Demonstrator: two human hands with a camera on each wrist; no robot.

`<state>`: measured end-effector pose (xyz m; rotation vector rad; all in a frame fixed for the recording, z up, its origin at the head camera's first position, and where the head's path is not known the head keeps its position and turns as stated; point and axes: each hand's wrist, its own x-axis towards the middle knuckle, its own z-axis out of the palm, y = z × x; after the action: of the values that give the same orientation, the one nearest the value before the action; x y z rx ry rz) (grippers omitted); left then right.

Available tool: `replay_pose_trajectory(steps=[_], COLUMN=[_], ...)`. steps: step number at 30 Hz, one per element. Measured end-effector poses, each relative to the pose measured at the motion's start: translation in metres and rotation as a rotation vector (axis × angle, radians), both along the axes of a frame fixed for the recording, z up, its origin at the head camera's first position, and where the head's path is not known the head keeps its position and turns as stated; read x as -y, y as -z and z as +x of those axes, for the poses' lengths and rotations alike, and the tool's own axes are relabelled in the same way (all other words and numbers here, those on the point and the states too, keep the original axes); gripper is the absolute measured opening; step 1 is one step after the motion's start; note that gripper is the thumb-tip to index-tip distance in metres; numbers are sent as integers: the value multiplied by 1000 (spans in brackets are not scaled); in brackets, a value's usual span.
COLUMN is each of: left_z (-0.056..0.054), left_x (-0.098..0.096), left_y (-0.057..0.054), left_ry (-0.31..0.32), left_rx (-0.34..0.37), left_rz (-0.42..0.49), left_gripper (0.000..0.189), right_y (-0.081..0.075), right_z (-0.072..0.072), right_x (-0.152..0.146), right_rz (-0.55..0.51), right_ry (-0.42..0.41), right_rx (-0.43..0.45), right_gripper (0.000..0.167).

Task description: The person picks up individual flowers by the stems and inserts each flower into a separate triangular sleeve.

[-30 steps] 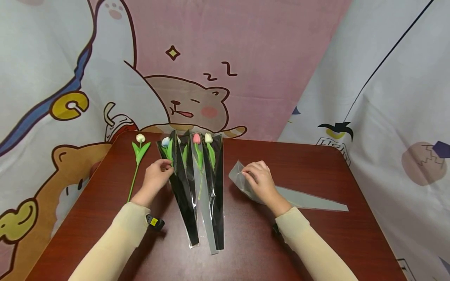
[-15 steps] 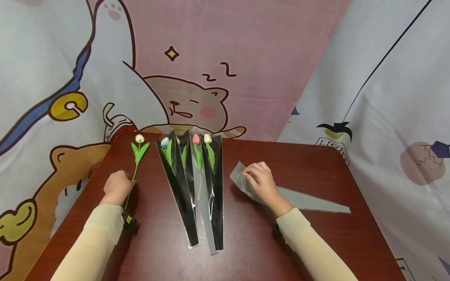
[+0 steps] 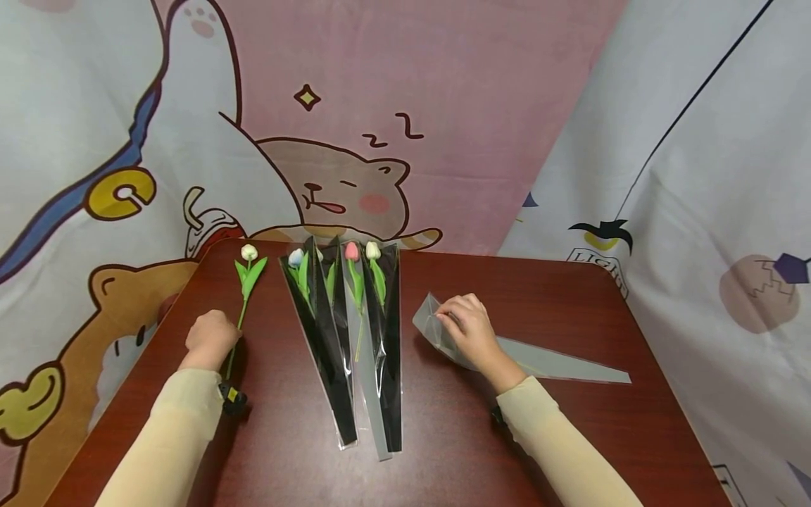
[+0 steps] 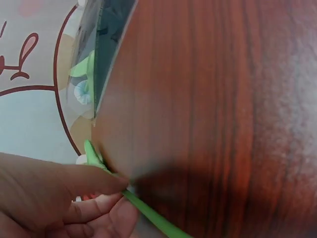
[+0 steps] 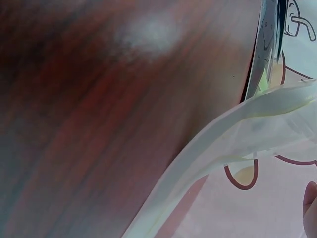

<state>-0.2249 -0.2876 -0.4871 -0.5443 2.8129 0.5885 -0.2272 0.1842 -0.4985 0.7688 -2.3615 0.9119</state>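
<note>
My left hand (image 3: 212,339) pinches the green stem of a white artificial tulip (image 3: 250,252) that lies along the left side of the table. In the left wrist view, thumb and fingers close round the stem (image 4: 154,217), with the flower head mostly hidden behind the hand. On the right, my right hand (image 3: 470,329) grips the wide top of a long, tapering grey flower sleeve (image 3: 570,361) by its edge. Its narrow end points right. The right wrist view shows the translucent sleeve (image 5: 218,139) bowed up, with only a fingertip visible at the edge.
Several wrapped tulips lie side by side in the middle, in black sleeves (image 3: 391,352) and a grey one. Blue, pink and white heads show at their tops. The brown table (image 3: 538,289) ends at a cartoon-printed cloth (image 3: 507,105) behind.
My left hand has left the wrapped tulips, moved left and down, and taken hold of the loose tulip's stem. The right hand keeps its grip on the sleeve, almost still.
</note>
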Motion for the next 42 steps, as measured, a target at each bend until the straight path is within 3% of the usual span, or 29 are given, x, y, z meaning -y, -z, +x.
replay_pose_trajectory(steps=[7,12,14,18,25,29,35,40,42], left_z=[0,-2,-1,2,3,1,1,0,4], left_x=[5,1,-5,-20,-57,-76,-94,-104,-111], left_y=[-2,-1,-3,-8,-14,-15,-17,-16,-22], left_ry=[56,53,63,106,187,203,168,148,146], left_rx=[-24,0,-24,-157,-506,-655,-748,-764,-763], left_rz=[214,372,403,411,408,435,506,582,659], left_gripper=[29,33,34,33,22,17,15,14,14], right_y=[1,2,2,2,-1,-2,-2,-3,-3], right_z=[-1,-1,0,0,-1,0,1,2,2], right_x=[1,2,3,4,9,11,14,14,14], right_rz=[-8,-13,-17,-27,-44,-36,-19,-8,-4], right_ry=[-4,-6,-6,-17,-27,-22,-14,0,3], right_rx=[-6,1,2,-13,-32,-28,-12,8,19], right_gripper=[4,4,5,5,6,5,4,4,5])
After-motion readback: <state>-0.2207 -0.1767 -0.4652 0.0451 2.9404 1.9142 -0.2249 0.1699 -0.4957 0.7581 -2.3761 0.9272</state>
